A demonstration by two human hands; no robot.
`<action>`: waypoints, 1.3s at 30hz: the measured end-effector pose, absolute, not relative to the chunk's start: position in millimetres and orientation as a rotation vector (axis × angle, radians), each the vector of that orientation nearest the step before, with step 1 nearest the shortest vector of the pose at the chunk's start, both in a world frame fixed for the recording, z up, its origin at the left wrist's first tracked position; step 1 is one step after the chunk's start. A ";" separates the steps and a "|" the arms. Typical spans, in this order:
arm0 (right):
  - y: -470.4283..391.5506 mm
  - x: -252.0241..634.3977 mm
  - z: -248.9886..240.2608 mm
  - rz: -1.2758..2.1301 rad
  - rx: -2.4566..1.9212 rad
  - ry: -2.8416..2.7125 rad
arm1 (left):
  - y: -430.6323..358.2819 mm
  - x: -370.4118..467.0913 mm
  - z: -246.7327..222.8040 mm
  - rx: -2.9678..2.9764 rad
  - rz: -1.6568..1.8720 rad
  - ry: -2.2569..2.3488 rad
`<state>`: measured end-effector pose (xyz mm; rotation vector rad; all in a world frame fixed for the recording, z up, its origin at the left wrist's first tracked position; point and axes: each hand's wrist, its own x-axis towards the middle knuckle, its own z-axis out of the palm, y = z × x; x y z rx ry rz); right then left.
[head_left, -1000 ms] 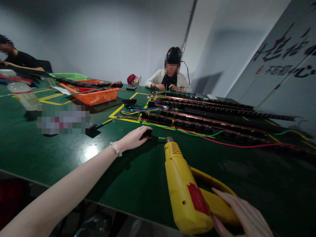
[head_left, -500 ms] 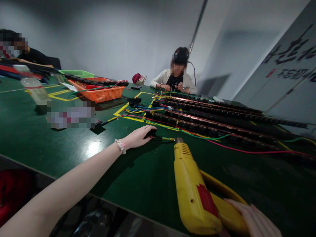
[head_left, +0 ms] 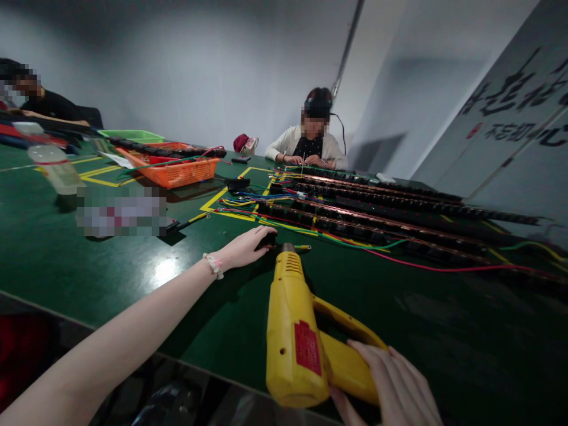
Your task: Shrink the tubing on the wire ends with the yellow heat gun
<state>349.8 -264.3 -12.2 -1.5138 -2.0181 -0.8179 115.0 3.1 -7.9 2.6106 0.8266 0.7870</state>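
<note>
My right hand (head_left: 393, 378) is wrapped round the handle of a yellow heat gun (head_left: 293, 331) with a red label on its side. The metal nozzle (head_left: 288, 247) points away from me, close to the fingers of my left hand (head_left: 254, 244). That hand is closed on a small black connector (head_left: 267, 239), partly hidden by the fingers. From it a short yellow-green wire (head_left: 303, 247) with a metal end runs right, passing behind the nozzle just above the green table (head_left: 222, 313).
Long black strips with copper bars (head_left: 377, 219) and coloured wires lie at right. An orange basket (head_left: 177, 173), a bottle (head_left: 55, 168) and another black connector with a wire (head_left: 177, 226) are at left. One person (head_left: 310, 142) sits across, another (head_left: 48, 103) far left.
The heat gun has moved left in my right hand, its nozzle going from the wire's tip towards my left fingers. My left hand stays on the connector; the view has shifted slightly.
</note>
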 end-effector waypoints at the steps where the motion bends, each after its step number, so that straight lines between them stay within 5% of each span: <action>1: -262.4 346.0 -11.9 -0.812 -1.498 -2.017 | 3.4 115.1 -7.9 2.602 0.795 0.825; 39: -286.1 412.0 -17.5 -0.881 -1.647 -1.981 | 0.4 102.6 6.1 2.812 0.702 1.009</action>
